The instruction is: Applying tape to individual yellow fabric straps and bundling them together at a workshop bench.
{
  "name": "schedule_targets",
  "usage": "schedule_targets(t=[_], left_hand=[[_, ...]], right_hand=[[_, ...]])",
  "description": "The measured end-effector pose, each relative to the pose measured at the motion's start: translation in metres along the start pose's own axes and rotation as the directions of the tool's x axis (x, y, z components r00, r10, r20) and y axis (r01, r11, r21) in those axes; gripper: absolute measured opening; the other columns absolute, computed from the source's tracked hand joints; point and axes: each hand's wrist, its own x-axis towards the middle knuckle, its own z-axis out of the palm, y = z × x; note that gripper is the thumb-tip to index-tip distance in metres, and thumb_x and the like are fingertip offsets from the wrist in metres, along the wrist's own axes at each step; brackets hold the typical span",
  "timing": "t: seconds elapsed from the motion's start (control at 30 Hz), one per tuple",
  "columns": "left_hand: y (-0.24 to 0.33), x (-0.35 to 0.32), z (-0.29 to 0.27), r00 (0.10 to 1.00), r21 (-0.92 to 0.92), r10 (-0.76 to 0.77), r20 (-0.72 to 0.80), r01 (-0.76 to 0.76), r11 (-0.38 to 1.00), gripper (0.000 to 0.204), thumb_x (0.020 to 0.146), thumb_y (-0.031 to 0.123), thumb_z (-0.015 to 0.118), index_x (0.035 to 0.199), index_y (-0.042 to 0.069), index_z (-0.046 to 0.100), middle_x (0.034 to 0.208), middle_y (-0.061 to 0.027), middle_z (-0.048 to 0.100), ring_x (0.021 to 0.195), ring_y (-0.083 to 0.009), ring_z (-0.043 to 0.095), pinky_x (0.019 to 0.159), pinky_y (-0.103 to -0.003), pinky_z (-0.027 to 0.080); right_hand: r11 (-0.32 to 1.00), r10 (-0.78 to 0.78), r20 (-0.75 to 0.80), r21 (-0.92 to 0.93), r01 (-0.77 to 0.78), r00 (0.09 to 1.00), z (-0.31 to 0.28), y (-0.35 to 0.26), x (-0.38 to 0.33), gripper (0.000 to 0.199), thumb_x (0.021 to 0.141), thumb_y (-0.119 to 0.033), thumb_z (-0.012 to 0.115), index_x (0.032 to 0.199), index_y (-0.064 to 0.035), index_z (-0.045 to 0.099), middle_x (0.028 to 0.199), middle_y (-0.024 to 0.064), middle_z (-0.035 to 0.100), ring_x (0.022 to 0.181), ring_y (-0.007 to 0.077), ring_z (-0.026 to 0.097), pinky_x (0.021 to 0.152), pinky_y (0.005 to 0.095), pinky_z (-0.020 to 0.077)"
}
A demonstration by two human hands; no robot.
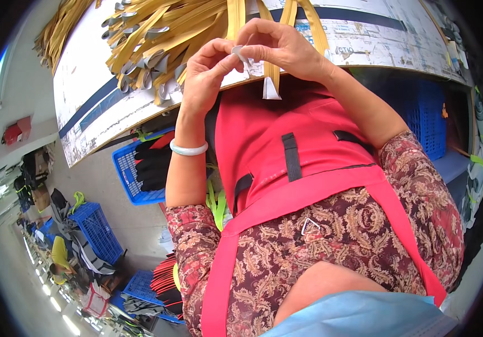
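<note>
At the table's near edge, my left hand and my right hand come together. Thumbs and fingers of both are pinched on a small grey-white tab, which seems to be the end of a yellow strip running up between the hands. Another yellow strip passes below my right hand and hangs over the edge, its pale folded tab lying against my red apron. To the left of my left hand spreads a heap of yellow strips, many with curled grey ends.
The white table carries dark blue tape bands. A blue crate with black pieces stands below its left side, another blue crate under its right side. More crates and a person are farther off at left.
</note>
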Motion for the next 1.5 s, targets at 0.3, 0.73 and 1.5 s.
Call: schedule_targets(t=[0.3, 0.73, 1.5], left_hand=[[-0.005, -0.003, 0.001, 0.998, -0.196, -0.043, -0.045, 0.033, 0.98, 0.012, 0.092, 0.004, 0.063, 0.102, -0.001, 0.06, 0.1, -0.0087, 0.065, 0.09, -0.0192, 0.064, 0.084, -0.033, 0.052], [-0.032, 0.019, 0.025, 0.723, 0.906, 0.636, -0.271, -0.032, 0.423, 0.015, 0.078, -0.001, 0.066, 0.089, 0.007, 0.061, 0.056, -0.0048, 0.055, 0.05, -0.0126, 0.055, 0.048, -0.028, 0.042], [0.057, -0.066, -0.096, 0.416, 0.646, 0.631, -0.655, -0.124, 0.753, 0.009, 0.097, 0.009, 0.058, 0.1, 0.0, 0.057, 0.079, -0.0078, 0.063, 0.06, -0.0145, 0.064, 0.052, -0.026, 0.054]], right_hand=[[0.984, 0.13, 0.128, -0.141, -0.112, 0.983, -0.015, -0.005, 0.012, 0.021, 0.09, -0.019, 0.069, 0.099, -0.001, 0.063, 0.08, 0.0023, 0.064, 0.072, 0.0075, 0.059, 0.067, 0.0233, 0.0502], [0.746, -0.475, -0.296, -0.635, 0.202, 0.829, 0.016, 0.011, 0.022, 0.012, 0.084, -0.008, 0.071, 0.08, -0.0024, 0.061, 0.072, 0.0089, 0.053, 0.061, 0.0226, 0.056, 0.055, 0.0317, 0.0437], [0.943, 0.011, -0.651, -0.246, -0.225, 0.759, -0.121, 0.029, -0.052, 0.017, 0.094, -0.022, 0.061, 0.087, -0.0063, 0.063, 0.068, 0.0005, 0.057, 0.061, 0.0088, 0.056, 0.055, 0.023, 0.0459]])
